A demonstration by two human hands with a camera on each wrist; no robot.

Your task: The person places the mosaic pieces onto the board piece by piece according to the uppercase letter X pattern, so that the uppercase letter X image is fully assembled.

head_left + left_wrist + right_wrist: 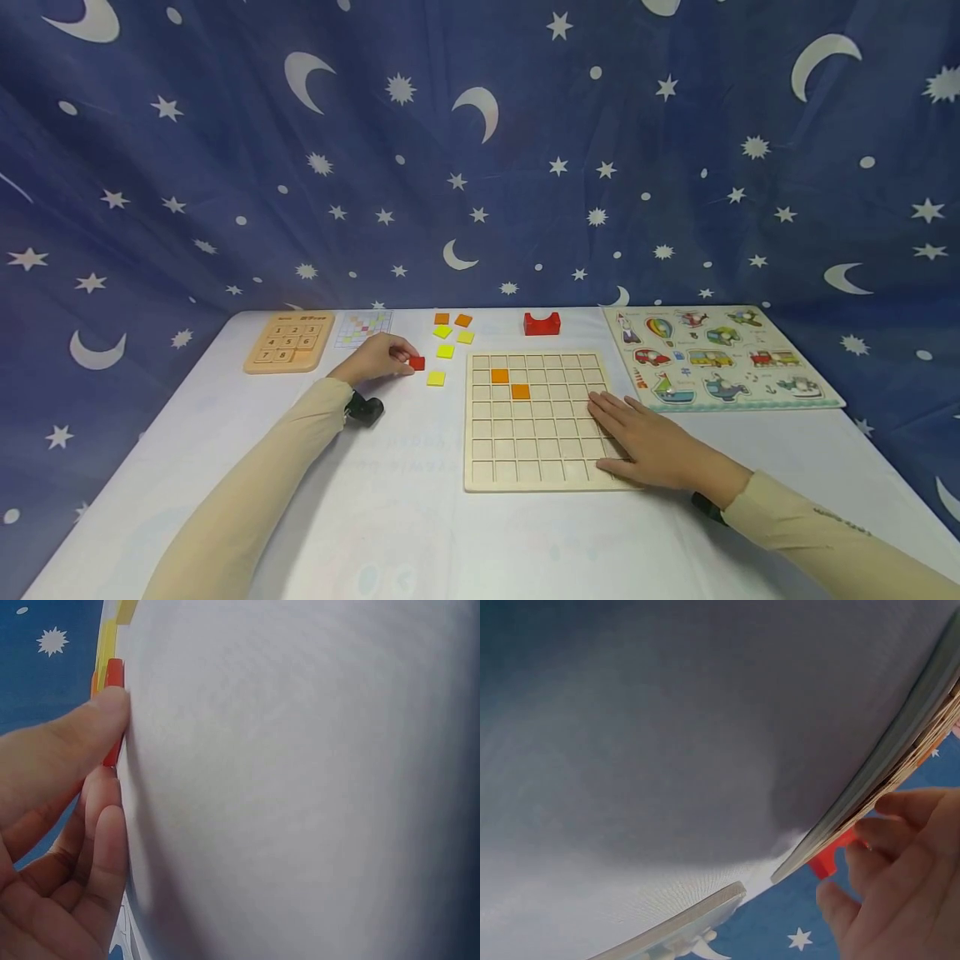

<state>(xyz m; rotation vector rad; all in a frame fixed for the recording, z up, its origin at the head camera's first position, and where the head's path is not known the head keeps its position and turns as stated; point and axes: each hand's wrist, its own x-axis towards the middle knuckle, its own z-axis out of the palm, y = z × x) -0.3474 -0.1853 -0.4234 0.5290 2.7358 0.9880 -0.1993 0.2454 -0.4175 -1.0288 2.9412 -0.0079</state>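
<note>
Flat red square tile, left of frame centre: pinched by the left hand. Right hand (fingers extended, grasping nothing) rests on the pale wooden gridded board, lower centre.

Looks like pale, matt wood on the board, and smooth wood on the number puzzle left of it. Seems smooth on the red tile between. Shows creased cloth in the curtain behind the board.
</note>
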